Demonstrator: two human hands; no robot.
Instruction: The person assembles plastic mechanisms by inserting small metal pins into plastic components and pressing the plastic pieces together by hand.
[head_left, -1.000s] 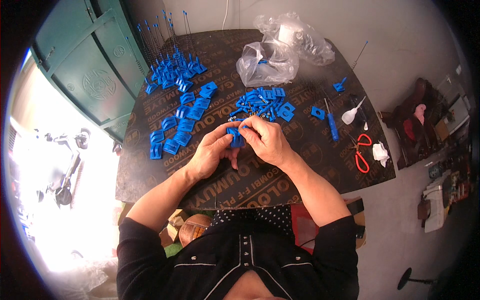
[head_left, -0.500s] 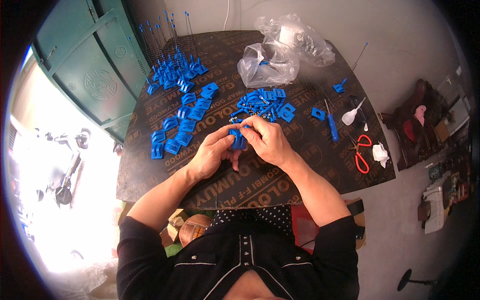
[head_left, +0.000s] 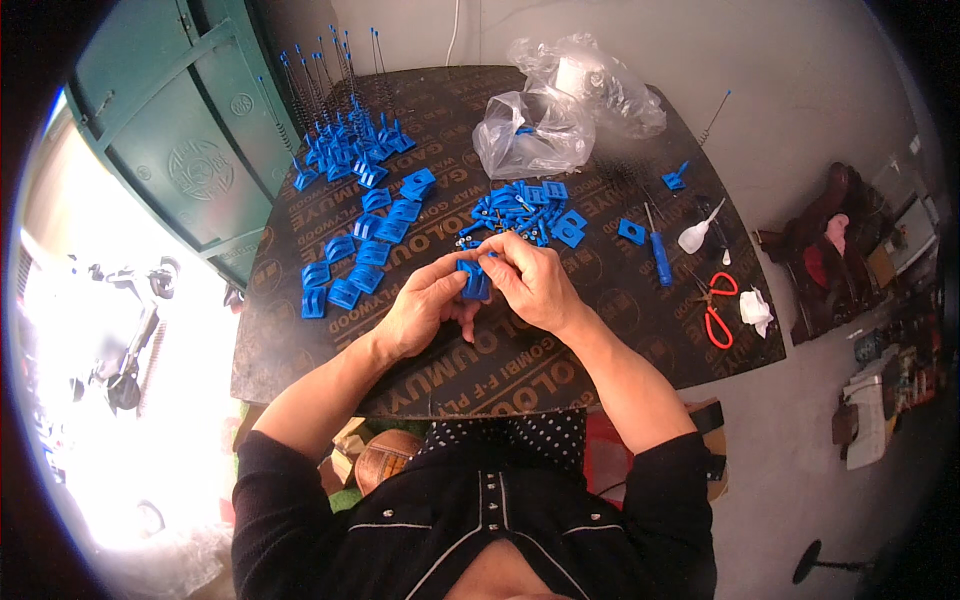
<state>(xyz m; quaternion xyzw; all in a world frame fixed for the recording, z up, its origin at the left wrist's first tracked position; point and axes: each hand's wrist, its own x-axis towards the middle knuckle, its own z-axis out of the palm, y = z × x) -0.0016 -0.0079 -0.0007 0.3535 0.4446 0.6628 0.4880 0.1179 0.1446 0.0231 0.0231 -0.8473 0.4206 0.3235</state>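
Over the near middle of the table, my left hand (head_left: 428, 302) is closed on a small blue plastic bracket (head_left: 474, 282), its thumb pressing the side. My right hand (head_left: 530, 282) meets it from the other side, thumb and forefinger pinched at the bracket's upper edge; whether a smaller part lies in that pinch is hidden. Just beyond my fingers is a pile of blue plastic parts (head_left: 520, 207), with several small screws or pins among them. To the left, curved blue brackets (head_left: 370, 252) lie in loose rows.
Blue bases with upright black springs (head_left: 350, 140) crowd the far left. Clear plastic bags (head_left: 535, 140) lie at the back. On the right are a blue screwdriver (head_left: 661, 260), a white squeeze bottle (head_left: 697, 236), red-handled pliers (head_left: 717, 325) and a crumpled white tissue (head_left: 757, 310).
The view has shifted very slightly. Both hands keep the bracket in nearly the same place; nothing else has visibly moved.
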